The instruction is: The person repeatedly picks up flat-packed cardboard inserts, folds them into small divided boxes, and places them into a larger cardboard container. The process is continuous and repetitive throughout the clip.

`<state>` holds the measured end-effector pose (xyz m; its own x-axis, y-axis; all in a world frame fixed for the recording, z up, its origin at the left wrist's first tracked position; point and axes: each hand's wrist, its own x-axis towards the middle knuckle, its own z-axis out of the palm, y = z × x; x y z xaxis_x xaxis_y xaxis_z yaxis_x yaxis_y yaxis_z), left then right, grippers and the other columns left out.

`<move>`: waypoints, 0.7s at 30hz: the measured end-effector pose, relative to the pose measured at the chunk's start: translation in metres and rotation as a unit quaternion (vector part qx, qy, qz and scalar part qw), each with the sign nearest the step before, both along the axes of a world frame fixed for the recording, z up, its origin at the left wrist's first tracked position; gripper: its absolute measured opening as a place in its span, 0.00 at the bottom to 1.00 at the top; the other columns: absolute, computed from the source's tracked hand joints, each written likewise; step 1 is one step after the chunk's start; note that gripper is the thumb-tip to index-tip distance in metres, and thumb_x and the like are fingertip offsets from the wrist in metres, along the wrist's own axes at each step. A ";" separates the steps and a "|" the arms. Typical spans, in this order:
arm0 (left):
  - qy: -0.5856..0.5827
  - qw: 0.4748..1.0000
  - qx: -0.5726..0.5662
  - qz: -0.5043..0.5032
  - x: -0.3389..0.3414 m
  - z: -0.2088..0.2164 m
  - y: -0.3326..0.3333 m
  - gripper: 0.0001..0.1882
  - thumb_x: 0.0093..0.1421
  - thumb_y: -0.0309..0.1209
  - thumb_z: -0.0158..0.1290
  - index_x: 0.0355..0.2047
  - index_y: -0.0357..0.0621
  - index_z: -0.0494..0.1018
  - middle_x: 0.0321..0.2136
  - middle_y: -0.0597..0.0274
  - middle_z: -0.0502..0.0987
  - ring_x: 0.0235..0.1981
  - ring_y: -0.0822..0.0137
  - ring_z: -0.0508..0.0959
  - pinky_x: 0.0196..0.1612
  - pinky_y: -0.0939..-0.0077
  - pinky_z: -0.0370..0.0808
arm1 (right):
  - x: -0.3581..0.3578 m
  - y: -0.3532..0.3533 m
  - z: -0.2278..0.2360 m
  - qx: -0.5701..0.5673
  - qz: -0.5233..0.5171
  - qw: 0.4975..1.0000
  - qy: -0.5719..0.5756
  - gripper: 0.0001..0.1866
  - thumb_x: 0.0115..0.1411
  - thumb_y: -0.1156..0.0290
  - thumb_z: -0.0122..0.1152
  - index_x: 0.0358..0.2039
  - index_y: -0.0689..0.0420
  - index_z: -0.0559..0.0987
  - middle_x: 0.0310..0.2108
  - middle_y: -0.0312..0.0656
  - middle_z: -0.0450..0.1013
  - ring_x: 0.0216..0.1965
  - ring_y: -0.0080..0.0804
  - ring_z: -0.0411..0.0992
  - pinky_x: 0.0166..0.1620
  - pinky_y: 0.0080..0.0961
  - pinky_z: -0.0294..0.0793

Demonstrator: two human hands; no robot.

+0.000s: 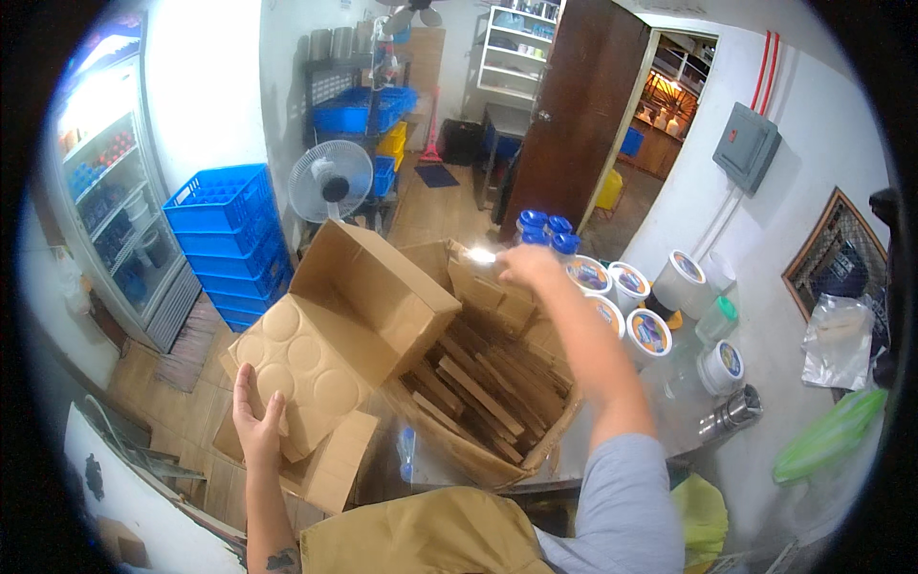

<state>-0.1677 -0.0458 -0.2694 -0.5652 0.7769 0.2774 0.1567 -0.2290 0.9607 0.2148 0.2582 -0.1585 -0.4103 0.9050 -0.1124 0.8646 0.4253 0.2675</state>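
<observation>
The left hand (256,421) sits at lower left of the frame, fingers spread and loosely open, laid flat against the left flap (301,368) of the box (459,402). That flap is folded outward and shows 4 round pressed marks; the thumb rests on its lower edge. It does not clamp the flap, only presses on it.

The right hand (526,268) reaches across to the upper middle of the frame, at the far rim of the box. Its fingers are curled over the edge of the far flap (483,282), pinching the cardboard. A bright glare spot beside the fingertips hides just how tightly they close.

The box fills the centre of the frame, open at the top, with a tall flap (373,287) standing toward upper left. Inside, a grid of cardboard dividers (478,383) lies slanted and partly collapsed. A small flap (339,464) hangs at lower left, just beside the left wrist.

Right of the box, near the right forearm, stand white tubs (650,335) with printed lids, and behind them 3 jars with blue caps (545,228). A steel flask (729,413) lies at right. Blue crates (229,239) are stacked at upper left beside a white fan (330,182), with a glass-door fridge (105,210) at the far left edge.
</observation>
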 end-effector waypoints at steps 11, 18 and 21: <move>0.072 0.997 -0.013 0.020 0.003 -0.001 -0.004 0.37 0.54 0.23 0.58 0.63 0.33 0.58 0.63 0.49 0.62 0.66 0.58 0.60 0.67 0.66 0.55 | 0.004 -0.058 -0.074 0.083 -0.043 0.984 0.153 0.34 0.63 0.39 0.46 0.55 0.56 0.69 0.50 0.48 0.64 0.53 0.46 0.61 0.55 0.44 0.60; 0.050 0.999 0.012 -0.006 0.004 -0.006 -0.009 0.38 0.53 0.21 0.57 0.65 0.34 0.56 0.63 0.49 0.62 0.66 0.59 0.60 0.67 0.66 0.55 | -0.057 -0.124 -0.030 0.157 0.118 0.789 0.583 0.13 0.59 0.67 0.62 0.41 0.61 0.75 0.28 0.39 0.68 0.26 0.30 0.67 0.29 0.24 0.68; 0.076 0.997 0.026 0.003 0.017 0.009 -0.025 0.40 0.53 0.19 0.56 0.66 0.35 0.53 0.64 0.50 0.60 0.67 0.58 0.58 0.68 0.66 0.53 | -0.092 -0.174 0.005 0.251 0.196 0.810 0.492 0.09 0.55 0.70 0.65 0.33 0.56 0.74 0.25 0.40 0.68 0.23 0.35 0.67 0.26 0.29 0.68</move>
